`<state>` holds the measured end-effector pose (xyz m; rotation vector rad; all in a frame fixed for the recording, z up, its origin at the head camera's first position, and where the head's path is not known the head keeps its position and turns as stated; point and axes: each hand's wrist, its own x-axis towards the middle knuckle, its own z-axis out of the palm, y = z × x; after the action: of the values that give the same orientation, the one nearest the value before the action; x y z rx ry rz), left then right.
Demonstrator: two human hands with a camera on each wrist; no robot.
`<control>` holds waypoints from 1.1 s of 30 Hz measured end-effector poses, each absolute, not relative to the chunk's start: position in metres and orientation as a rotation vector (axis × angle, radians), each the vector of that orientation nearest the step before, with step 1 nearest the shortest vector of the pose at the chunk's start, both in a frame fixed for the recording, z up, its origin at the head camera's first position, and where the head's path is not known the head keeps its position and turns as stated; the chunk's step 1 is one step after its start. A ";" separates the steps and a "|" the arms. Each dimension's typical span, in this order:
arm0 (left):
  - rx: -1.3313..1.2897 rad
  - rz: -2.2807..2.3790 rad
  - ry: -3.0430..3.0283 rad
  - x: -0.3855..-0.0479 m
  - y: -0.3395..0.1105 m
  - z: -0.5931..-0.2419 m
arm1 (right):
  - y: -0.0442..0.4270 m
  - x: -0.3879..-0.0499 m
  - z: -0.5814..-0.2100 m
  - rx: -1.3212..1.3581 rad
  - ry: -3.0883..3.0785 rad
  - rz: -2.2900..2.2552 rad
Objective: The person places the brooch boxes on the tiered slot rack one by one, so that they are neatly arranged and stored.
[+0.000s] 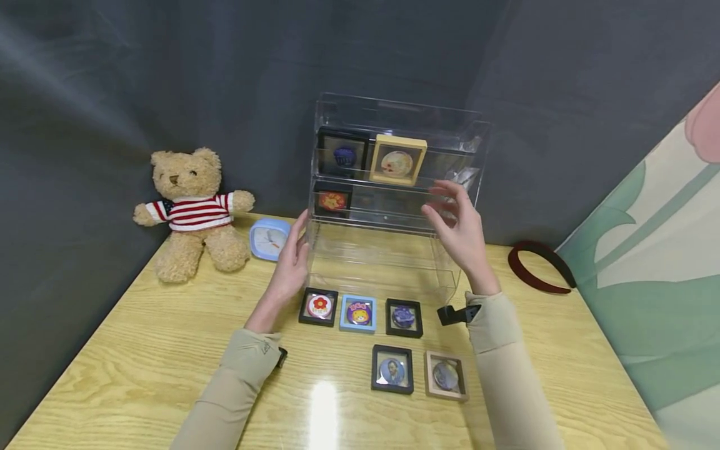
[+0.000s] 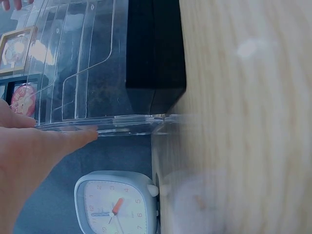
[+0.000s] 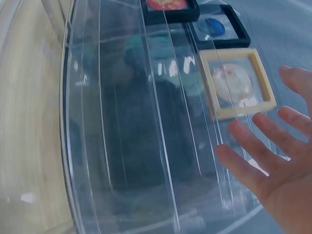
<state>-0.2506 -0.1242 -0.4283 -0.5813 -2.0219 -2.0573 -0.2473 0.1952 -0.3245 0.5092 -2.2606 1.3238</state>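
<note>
A clear acrylic display rack (image 1: 382, 226) with stepped tiers stands on the table. Against its left side rests my left hand (image 1: 293, 262), the fingers mostly straight. My right hand (image 1: 462, 234) hovers in front of the rack's right part, holding nothing, its fingers spread in the right wrist view. Nearest to it, a yellow-framed badge case (image 1: 398, 160) stands on an upper tier. Left of that is a black-framed case with a blue badge (image 1: 344, 156). One tier lower sits a black case with a red badge (image 1: 332, 200).
Several framed badges lie before the rack, among them a light-blue one (image 1: 357, 314) and a pinkish one (image 1: 446, 375). A teddy bear (image 1: 197, 215) and a blue clock (image 1: 269, 239) stand left. At right lies a dark red headband (image 1: 540, 267).
</note>
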 end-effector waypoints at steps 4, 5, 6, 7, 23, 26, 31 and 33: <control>-0.594 -2.049 -2.008 -0.251 -0.125 -0.429 | 0.208 -0.234 -0.331 0.497 -2.273 1.313; -0.599 -2.049 -2.003 -0.251 -0.125 -0.429 | 0.211 -0.231 -0.333 0.494 -2.278 1.316; -0.603 -2.047 -1.999 -0.251 -0.125 -0.429 | 0.214 -0.227 -0.335 0.490 -2.284 1.315; -0.605 -2.044 -1.999 -0.251 -0.125 -0.429 | 0.217 -0.224 -0.338 0.485 -2.289 1.319; -0.620 -2.021 -2.018 -0.251 -0.124 -0.429 | 0.251 -0.182 -0.376 0.467 -2.308 1.411; -0.619 -2.023 -2.015 -0.251 -0.124 -0.428 | 0.257 -0.170 -0.387 0.431 -2.329 1.432; -0.604 -2.029 -2.011 -0.251 -0.125 -0.428 | 0.262 -0.156 -0.409 0.380 -2.348 1.525; -0.594 -2.032 -2.012 -0.251 -0.125 -0.429 | 0.263 -0.153 -0.415 0.388 -2.351 1.553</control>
<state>-0.2512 -0.1255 -0.4286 -0.5940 -2.0117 -2.0319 -0.1533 0.2631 -0.4152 0.3878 -2.3512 1.5529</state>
